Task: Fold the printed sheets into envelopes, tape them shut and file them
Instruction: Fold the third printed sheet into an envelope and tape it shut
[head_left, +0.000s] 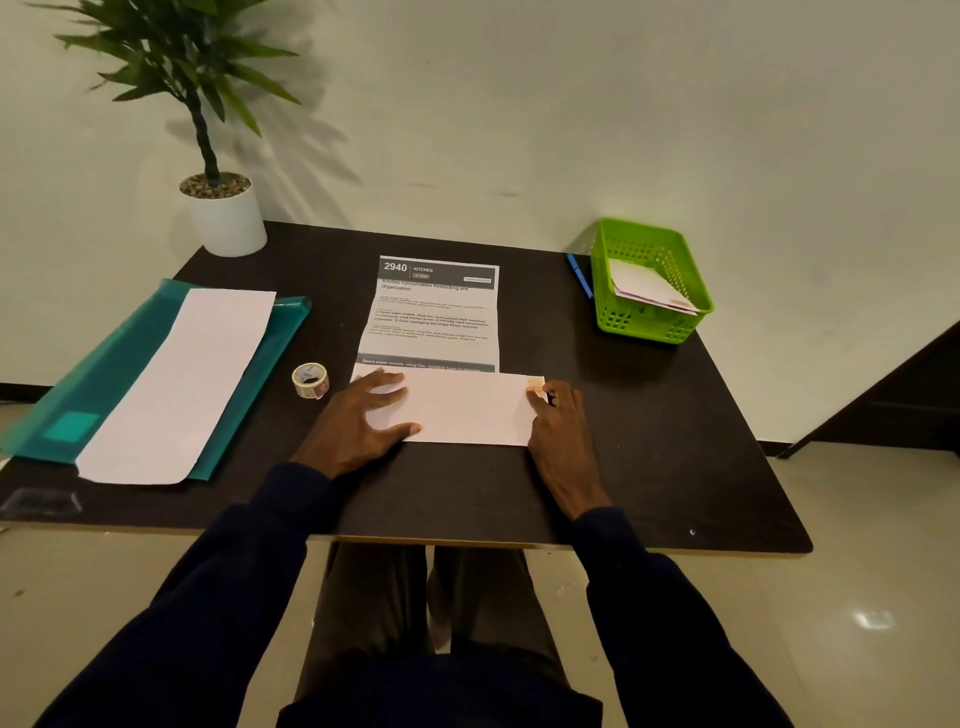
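Pressing a folded printed sheet (436, 317) flat on the dark worktop (649, 441), both hands on its lower flap (467, 410).
Left hand (363, 415) lies open, fingers spread flat on the flap's left end. Right hand (558, 431) is at the flap's right edge, fingers bent, tips on a small tape piece (535, 384) at the upper right corner; can't tell if it pinches the edge or only presses. The sheet sits at frame centre, printed part running up from the fold. Tape roll (310, 380) is just left of the flap, near the left hand. Green basket (649, 322) at upper right holds folded envelopes (644, 288), with a blue pen (579, 275) beside it. Teal folder (119, 358) at left has white paper (187, 379) on top. Potted plant (223, 213) at upper left.
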